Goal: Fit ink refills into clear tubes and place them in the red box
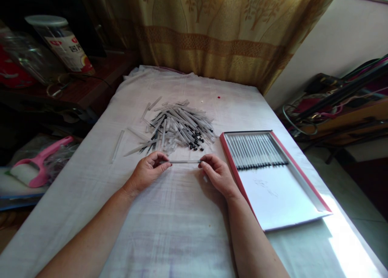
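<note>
We are holding a slim clear pen (185, 162) level between our two hands, just in front of the loose pile. Our left hand (148, 168) is pinching one end between thumb and fingers, and our right hand (218, 173) is closing on the other, dark end the same way. A small clear piece (205, 179) is showing just below the right fingers; we cannot tell whether they are touching it.

Beyond our hands, a heap of clear tubes, dark refills and black bits (182, 122) is spreading over the white cloth (169, 233) covering the table. A single clear tube (117, 146) is lying apart on the left. To the right, a shallow red-edged box (287, 201) is sitting aslant, and a row of pens (253, 148) is filling its far part, black ends pointing toward us. Scribbles (265, 187) are marking its white near part. A tiny red bit (218, 97) is lying near the curtain (206, 39).
</note>
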{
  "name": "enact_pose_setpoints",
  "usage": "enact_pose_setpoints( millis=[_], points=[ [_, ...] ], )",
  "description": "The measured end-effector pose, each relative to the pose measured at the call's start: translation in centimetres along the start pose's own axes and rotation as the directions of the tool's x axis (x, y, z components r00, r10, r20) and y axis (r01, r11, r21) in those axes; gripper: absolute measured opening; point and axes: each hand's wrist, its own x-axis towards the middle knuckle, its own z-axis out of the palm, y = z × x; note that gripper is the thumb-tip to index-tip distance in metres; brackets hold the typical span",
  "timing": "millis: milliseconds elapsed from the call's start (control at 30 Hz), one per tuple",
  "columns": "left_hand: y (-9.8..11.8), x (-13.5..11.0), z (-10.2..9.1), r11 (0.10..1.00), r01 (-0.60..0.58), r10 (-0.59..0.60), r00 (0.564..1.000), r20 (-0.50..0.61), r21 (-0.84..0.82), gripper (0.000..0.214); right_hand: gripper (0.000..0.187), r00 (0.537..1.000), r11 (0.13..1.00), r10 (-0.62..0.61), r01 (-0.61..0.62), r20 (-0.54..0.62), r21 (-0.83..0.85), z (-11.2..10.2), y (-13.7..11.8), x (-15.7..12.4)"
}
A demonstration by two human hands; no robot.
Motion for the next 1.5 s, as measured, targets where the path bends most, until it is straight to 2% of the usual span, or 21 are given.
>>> enact_pose_setpoints(
  millis=[133, 267, 433, 600, 700, 900, 1167, 1333, 1500],
  points=[
    [0.0, -0.1, 0.1, 1.000, -0.021, 0.021, 1.000, -0.006, -0.005, 0.026, 0.017, 1.000, 1.000, 0.015, -0.015, 0.007, 0.009, 0.1, -0.2, 0.0],
    [0.3, -0.2, 0.0, 0.999, -0.006, 0.004, 0.999, 0.047, 0.042, 0.044, 0.021, 0.999, 0.997, 0.030, -0.027, -0.034, 0.077, 0.3, -0.1, -0.1],
    [0.6, -0.3, -0.2, 0.980, -0.030, 0.007, 0.993, 0.118, 0.198, 0.031, 0.020, 0.999, 0.994, 0.014, -0.008, -0.047, 0.112, 0.4, -0.2, -0.2],
    [0.1, -0.1, 0.0, 0.989, -0.053, 0.046, 0.997, 0.057, 0.138, 0.024, 0.020, 0.999, 0.993, 0.019, -0.014, -0.049, 0.119, 0.6, -0.3, -0.2],
    [0.0, -0.1, 0.2, 0.995, -0.037, 0.036, 0.999, 0.013, 0.090, 0.027, 0.021, 0.998, 0.991, 0.027, -0.019, -0.060, 0.134, 0.7, -0.3, -0.2],
    [0.4, -0.2, 0.0, 0.983, -0.054, 0.041, 0.996, 0.075, 0.176, 0.026, 0.024, 0.996, 0.987, 0.040, -0.027, -0.077, 0.156, 0.8, -0.4, -0.2],
    [0.3, -0.1, 0.1, 0.990, -0.042, 0.039, 0.999, 0.027, 0.135, 0.025, 0.026, 0.996, 0.988, 0.042, -0.031, -0.075, 0.154, 1.0, 0.0, 0.0],
    [0.3, -0.2, 0.2, 0.989, -0.050, 0.042, 0.997, 0.060, 0.138, 0.026, 0.030, 0.996, 0.970, 0.088, -0.079, -0.032, 0.232, 1.9, -0.5, -0.1],
    [0.2, -0.4, 0.2, 0.969, -0.098, 0.079, 0.993, 0.092, 0.225, 0.026, 0.029, 0.988, 0.940, 0.148, -0.128, -0.040, 0.316, 3.7, -1.9, 0.0]
  ],
)
